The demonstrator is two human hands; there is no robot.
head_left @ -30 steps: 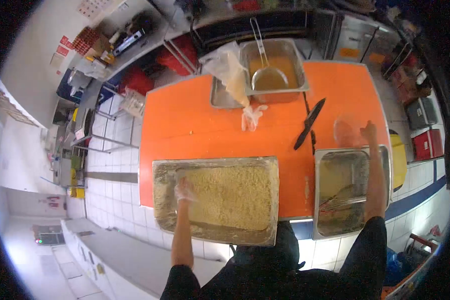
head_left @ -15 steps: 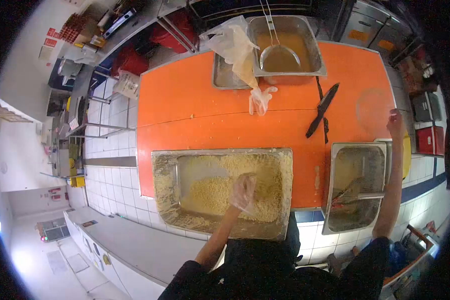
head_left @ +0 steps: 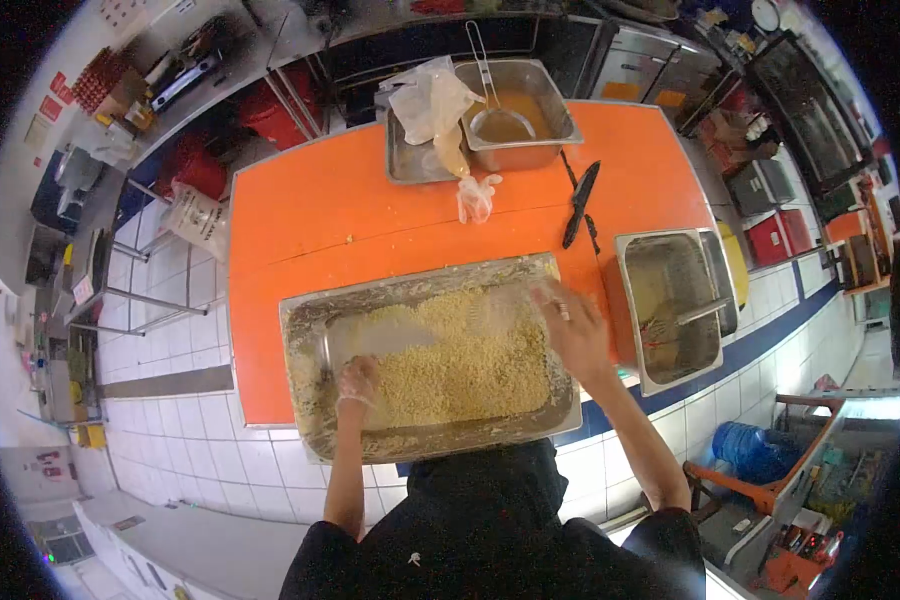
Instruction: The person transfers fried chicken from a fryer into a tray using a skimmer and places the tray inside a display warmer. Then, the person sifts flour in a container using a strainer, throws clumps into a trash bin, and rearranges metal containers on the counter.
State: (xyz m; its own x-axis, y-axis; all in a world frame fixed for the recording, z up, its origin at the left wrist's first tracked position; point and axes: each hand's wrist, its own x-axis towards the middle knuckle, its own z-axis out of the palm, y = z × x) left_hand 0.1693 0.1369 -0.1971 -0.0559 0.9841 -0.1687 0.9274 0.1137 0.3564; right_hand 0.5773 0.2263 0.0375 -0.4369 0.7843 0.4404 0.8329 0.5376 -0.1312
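Blur smears the fingers of the right hand (head_left: 573,322), and a pale, see-through shape (head_left: 507,308) beside them is too streaked to identify. The left hand (head_left: 358,380) is soft too, its fingertips impossible to make out against the crumbs (head_left: 460,365). The plastic bag (head_left: 432,105) hides part of the shallow pan (head_left: 406,160) under it. In the deep container (head_left: 660,372), the reddish bits are too small to name. Print on the white sack (head_left: 198,218) can't be read, and the bottom edge cuts off the black clothing (head_left: 470,530).

Orange table (head_left: 310,225) with metal pans (head_left: 450,440), black knife (head_left: 582,203), crumpled glove (head_left: 477,199)
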